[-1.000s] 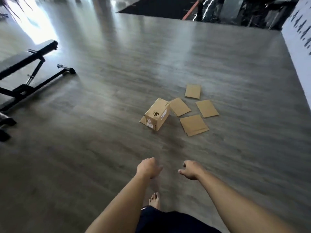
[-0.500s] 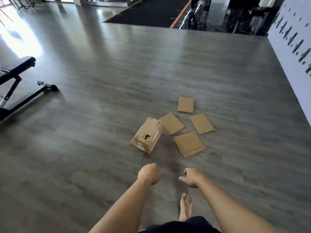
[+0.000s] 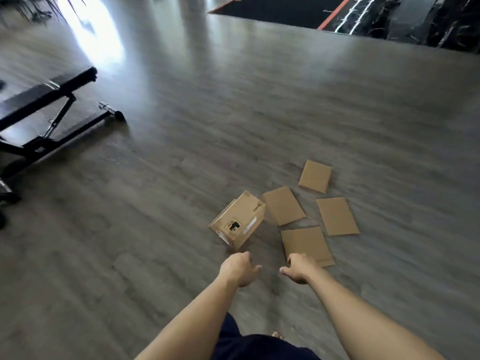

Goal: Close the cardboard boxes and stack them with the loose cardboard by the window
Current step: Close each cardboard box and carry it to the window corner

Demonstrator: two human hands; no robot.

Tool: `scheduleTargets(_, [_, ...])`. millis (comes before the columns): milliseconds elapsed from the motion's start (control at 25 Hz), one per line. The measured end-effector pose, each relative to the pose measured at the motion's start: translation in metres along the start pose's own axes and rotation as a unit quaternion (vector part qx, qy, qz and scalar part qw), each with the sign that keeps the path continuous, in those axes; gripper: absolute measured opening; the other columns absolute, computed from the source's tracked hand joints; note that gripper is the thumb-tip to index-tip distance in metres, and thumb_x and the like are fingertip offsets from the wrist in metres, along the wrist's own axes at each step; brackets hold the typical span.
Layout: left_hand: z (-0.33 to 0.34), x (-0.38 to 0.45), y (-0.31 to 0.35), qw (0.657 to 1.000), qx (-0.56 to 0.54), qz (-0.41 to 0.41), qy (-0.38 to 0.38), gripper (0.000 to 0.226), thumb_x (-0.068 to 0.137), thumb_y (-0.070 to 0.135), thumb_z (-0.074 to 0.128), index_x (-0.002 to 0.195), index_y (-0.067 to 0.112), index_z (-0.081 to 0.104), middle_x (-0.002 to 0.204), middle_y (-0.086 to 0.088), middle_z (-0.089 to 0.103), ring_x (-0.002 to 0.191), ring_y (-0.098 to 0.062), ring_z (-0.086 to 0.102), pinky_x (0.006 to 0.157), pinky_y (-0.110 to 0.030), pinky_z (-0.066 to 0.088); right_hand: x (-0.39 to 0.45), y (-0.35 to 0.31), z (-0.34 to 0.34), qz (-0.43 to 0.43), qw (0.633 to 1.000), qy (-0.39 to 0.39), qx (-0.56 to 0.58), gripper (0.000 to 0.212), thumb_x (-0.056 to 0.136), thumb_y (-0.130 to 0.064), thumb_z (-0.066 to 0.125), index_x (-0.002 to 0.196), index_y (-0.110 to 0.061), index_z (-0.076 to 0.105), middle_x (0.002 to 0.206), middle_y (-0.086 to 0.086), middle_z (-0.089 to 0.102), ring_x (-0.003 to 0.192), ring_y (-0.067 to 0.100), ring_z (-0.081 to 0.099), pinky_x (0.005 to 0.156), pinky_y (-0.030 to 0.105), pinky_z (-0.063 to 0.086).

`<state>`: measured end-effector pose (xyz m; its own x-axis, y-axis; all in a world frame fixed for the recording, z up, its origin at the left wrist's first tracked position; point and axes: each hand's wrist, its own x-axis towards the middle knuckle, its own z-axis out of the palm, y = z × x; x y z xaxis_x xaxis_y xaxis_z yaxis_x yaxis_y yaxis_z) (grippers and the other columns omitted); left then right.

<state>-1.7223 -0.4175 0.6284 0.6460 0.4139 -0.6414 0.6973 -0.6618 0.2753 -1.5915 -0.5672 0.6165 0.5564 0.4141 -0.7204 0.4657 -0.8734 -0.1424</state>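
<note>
A small brown cardboard box [image 3: 237, 220] with black printing lies tilted on the grey wood floor. To its right lie several flat cardboard pieces: one near piece [image 3: 305, 244], one beside the box [image 3: 283, 205], one to the right [image 3: 337, 216] and one farthest away [image 3: 315, 176]. My left hand [image 3: 237, 268] hangs just in front of the box, fingers loosely curled, holding nothing. My right hand [image 3: 298, 267] hovers over the near edge of the closest flat piece, fingers also loosely curled and empty.
A black weight bench [image 3: 44, 110] stands at the left. Bright window light glares on the floor [image 3: 91, 35] at the far left. A black mat with an orange edge [image 3: 280, 9] lies far ahead. Open floor surrounds the cardboard.
I have walked closer: the box and flat pieces now sit nearer to my hands. The view has swung, bringing the bench further into frame. Both hands stay held out and empty.
</note>
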Motion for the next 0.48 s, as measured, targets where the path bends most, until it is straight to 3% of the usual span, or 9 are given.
scheduleTargets(480, [-0.137,0.138,-0.08,1.0,0.012,-0.012,-0.018,0.048,0.09,0.044,0.047,0.123,0.014,0.062,0.125,-0.009,0.066,0.116,-0.031,0.062,0.098,-0.037,0.051,0.113,-0.112,-0.104,0.028,0.999,0.005,0.04,0.052,0.092,-0.054,0.058,0.13,-0.018,0.057,0.136,0.008,0.059,0.125,0.028,0.054,0.097,0.032,0.044])
